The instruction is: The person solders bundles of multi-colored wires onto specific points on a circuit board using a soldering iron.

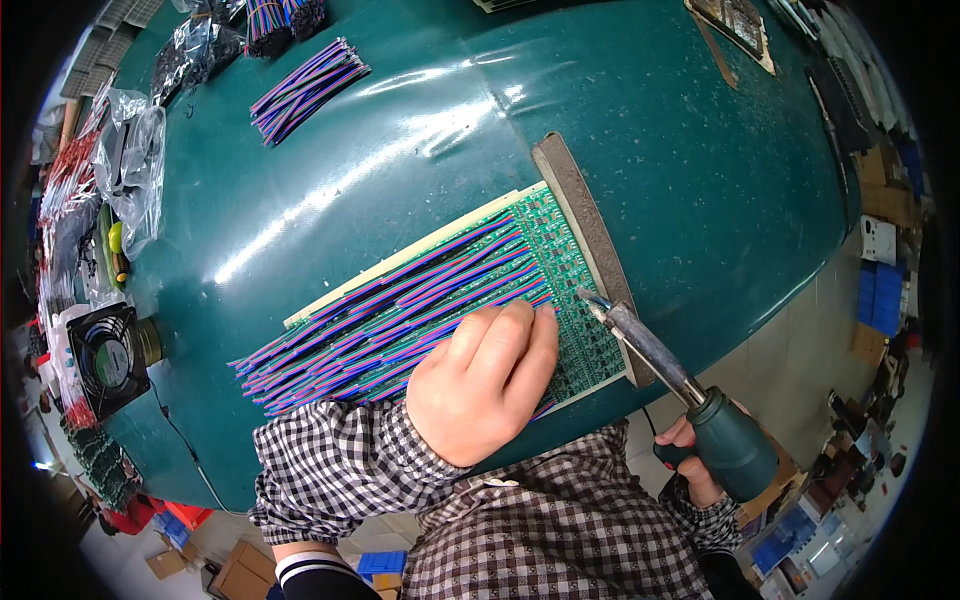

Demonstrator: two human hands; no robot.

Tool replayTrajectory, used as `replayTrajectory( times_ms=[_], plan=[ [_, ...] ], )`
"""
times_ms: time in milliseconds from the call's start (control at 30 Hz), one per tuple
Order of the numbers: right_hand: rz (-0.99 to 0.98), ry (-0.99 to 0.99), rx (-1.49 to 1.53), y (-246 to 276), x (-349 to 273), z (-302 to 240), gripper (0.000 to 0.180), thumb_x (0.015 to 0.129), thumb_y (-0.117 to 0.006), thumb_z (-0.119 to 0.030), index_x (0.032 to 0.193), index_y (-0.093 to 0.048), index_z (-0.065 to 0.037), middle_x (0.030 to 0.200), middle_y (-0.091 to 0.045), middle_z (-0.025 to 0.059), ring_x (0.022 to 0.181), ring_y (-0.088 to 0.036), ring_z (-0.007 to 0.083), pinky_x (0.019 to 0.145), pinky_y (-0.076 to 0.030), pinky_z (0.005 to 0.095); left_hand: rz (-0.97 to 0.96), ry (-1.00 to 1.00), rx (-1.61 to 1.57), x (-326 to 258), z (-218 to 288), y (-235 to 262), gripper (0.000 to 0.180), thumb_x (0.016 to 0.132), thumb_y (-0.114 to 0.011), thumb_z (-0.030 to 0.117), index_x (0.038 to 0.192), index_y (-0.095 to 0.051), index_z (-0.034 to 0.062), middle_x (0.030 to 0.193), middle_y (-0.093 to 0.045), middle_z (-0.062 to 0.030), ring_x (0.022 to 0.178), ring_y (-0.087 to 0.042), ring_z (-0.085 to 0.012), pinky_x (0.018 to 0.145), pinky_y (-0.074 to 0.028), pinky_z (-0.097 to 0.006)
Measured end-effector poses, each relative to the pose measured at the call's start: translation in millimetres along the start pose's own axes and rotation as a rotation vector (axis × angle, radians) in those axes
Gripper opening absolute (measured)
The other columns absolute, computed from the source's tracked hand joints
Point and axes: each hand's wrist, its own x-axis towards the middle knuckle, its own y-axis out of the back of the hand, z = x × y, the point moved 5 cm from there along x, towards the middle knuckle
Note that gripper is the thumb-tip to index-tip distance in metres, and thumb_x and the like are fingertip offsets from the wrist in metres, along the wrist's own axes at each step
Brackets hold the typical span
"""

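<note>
A panel of small green circuit boards (570, 300) lies on the table, with rows of blue, pink and black wires (380, 310) running left from it. My left hand (485, 375) rests over the wires near their board end, fingers bent together and closed on a wire; the fingertips are partly hidden. My right hand (693, 455) grips a soldering gun (735, 445) with a dark green body and a metal barrel. Its tip points left and sits at the boards, just right of my left fingers. Whether it touches a board I cannot tell.
A brown strip (590, 230) lies along the panel's right edge. More wires (308, 90) lie bundled at the far left of the green table (700, 220). A black fan (108, 362) and clear plastic bags (130, 160) are at the left edge. A worn tray (735, 30) sits far right.
</note>
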Motion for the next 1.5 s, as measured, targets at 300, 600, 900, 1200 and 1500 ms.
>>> replayTrajectory(
  times_ms=[300, 600, 900, 1200, 1500],
  plan=[
    [-0.052, 0.049, 0.019, -3, 7, -10, 0.043, 0.076, -0.091, -0.047, 0.095, -0.081, -0.009, 0.088, -0.079, 0.0030, 0.075, -0.072, 0.0229, 0.071, -0.056, 0.0359, -0.008, -0.028, -0.018, -1, -3, -1, 0.040, 0.078, -0.070, 0.010, 0.116, -0.071, -0.0021, 0.108, -0.064, -0.0104, 0.094, -0.066, -0.0215, 0.075, -0.057, -0.030],
    [-0.056, 0.041, 0.049, -4, 10, -9, 0.042, 0.075, -0.092, -0.045, 0.094, -0.081, -0.008, 0.087, -0.079, 0.0034, 0.075, -0.073, 0.0228, 0.074, -0.056, 0.0368, -0.069, 0.014, -0.057, 3, -5, 0, 0.040, 0.079, -0.069, 0.011, 0.117, -0.071, -0.0025, 0.107, -0.064, -0.0096, 0.093, -0.065, -0.0214, 0.073, -0.057, -0.030],
    [-0.029, 0.047, 0.077, -5, 7, -8, 0.046, 0.076, -0.093, -0.044, 0.097, -0.079, -0.006, 0.087, -0.078, 0.0038, 0.074, -0.073, 0.0223, 0.073, -0.056, 0.0353, 0.044, 0.008, -0.087, 4, -4, 1, 0.040, 0.070, -0.072, 0.005, 0.109, -0.077, -0.0003, 0.098, -0.065, -0.0080, 0.079, -0.065, -0.0218, 0.065, -0.054, -0.032],
    [-0.091, 0.118, 0.021, -3, 4, 5, 0.057, 0.077, -0.094, -0.042, 0.108, -0.075, 0.001, 0.085, -0.077, 0.0052, 0.074, -0.072, 0.0222, 0.071, -0.057, 0.0338, -0.045, -0.043, -0.048, 1, -5, 1, 0.041, 0.078, -0.071, 0.011, 0.116, -0.071, -0.0033, 0.107, -0.063, -0.0105, 0.094, -0.064, -0.0214, 0.074, -0.056, -0.030],
    [-0.080, 0.072, -0.003, -3, 2, 6, 0.062, 0.077, -0.093, -0.048, 0.110, -0.075, 0.000, 0.090, -0.077, 0.0072, 0.076, -0.073, 0.0236, 0.071, -0.057, 0.0351, -0.040, -0.061, -0.043, 2, -6, 2, 0.040, 0.078, -0.071, 0.010, 0.115, -0.071, -0.0036, 0.107, -0.063, -0.0103, 0.093, -0.064, -0.0213, 0.073, -0.056, -0.030]
  ],
)
